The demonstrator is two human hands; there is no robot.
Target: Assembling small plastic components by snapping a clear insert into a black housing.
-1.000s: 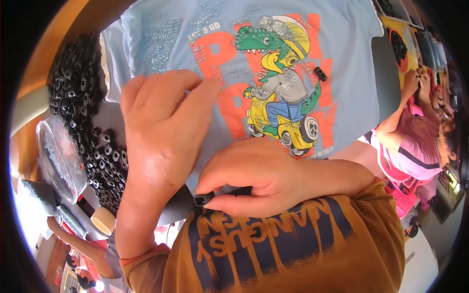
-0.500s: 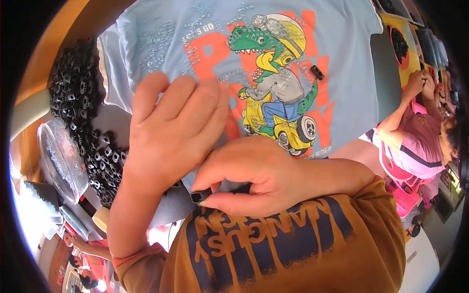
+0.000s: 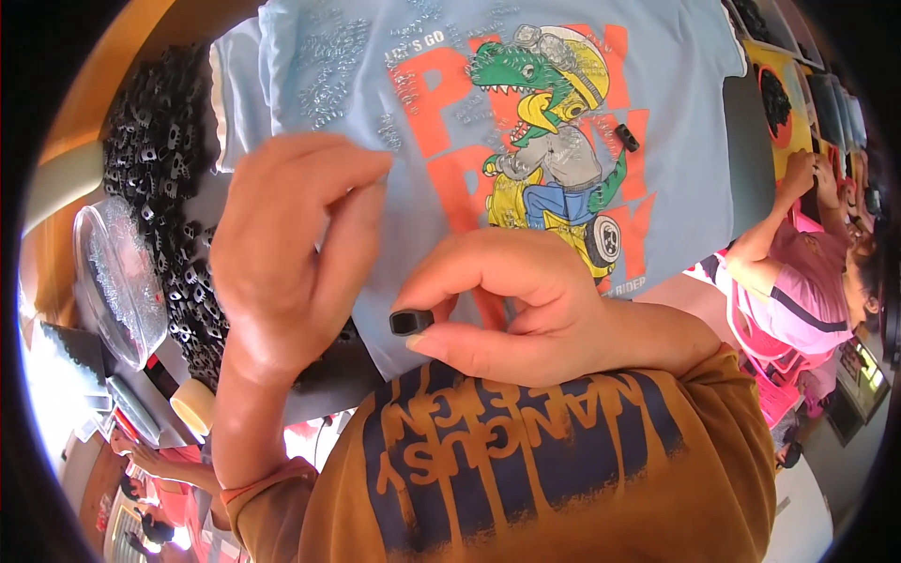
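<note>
Between the thumb and fingertips of my right hand is a small black plastic piece, its hollow end facing left. Just above and to the left of it, my left hand is closed, thumb and fingers brought together; anything pinched there is too small to make out. Beneath both hands spreads a light blue T-shirt with a printed dinosaur on a scooter. Tiny clear coils that look like springs lie scattered over the shirt. Another black piece rests on its print.
A heap of black plastic parts runs along the left side. Beside it, a clear round dish holds more tiny coils. To the right, another person works near a pink chair. A yellow surface with a dark pile lies beyond.
My right hand has risen slightly, bringing the black piece up from near my shirt. My left hand has shifted left and turned, moving apart from the right. The view has shifted a little.
</note>
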